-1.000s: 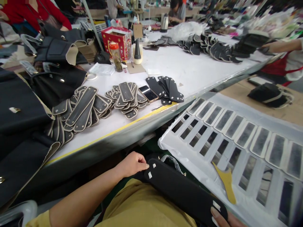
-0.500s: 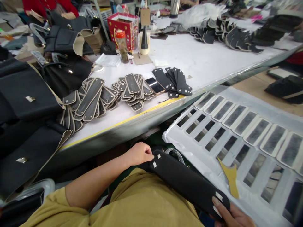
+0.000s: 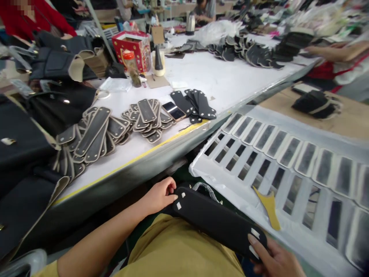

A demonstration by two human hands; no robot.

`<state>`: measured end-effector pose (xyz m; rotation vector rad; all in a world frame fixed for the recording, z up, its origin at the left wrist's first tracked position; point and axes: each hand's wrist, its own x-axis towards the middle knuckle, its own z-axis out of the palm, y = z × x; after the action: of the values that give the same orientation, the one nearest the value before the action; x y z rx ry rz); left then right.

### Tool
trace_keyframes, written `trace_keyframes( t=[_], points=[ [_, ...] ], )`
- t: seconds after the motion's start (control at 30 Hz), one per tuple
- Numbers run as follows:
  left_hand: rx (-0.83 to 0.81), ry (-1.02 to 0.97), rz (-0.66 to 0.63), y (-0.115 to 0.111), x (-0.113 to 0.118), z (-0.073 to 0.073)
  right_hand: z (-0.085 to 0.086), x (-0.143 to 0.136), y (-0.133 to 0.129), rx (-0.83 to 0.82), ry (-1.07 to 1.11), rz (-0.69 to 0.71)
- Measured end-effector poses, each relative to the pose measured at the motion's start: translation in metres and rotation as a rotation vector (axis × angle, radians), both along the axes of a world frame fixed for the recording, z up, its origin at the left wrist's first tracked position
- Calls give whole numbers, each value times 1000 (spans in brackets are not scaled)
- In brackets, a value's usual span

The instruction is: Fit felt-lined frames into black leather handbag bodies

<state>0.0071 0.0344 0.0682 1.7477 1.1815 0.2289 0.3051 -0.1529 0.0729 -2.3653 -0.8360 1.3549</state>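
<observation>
Black strap piece held endwise by both hands: left, right.

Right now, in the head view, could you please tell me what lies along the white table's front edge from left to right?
Fanned heap of long beige-edged dark strips → smaller pile of similar strips → black smartphone → fan of plain black strips.

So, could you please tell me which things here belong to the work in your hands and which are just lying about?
In hand:
- long black strap piece, across the lap
- left hand, gripping its near end
- right hand, holding its far end

Lying about:
- phone on the white table
- red box
- yellow scraper on the masking sheet
- fanned beige-edged pieces
</observation>
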Motion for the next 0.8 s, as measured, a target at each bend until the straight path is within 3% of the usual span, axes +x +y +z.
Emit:
trace_keyframes(
  t=[0.13,0.3,0.63,0.8],
  points=[
    [4,-32,16,-12,2,-12,12,1,-3,116,29,-21],
    [128,10,-95,-9,1,-27,7,8,-9,198,142,-169],
    [668,144,-404,-11,8,-15,-2,13,-22,239,241,-228],
    [852,120,-544,-20,34,-3,-3,13,-24,282,248,-225]
  ],
)
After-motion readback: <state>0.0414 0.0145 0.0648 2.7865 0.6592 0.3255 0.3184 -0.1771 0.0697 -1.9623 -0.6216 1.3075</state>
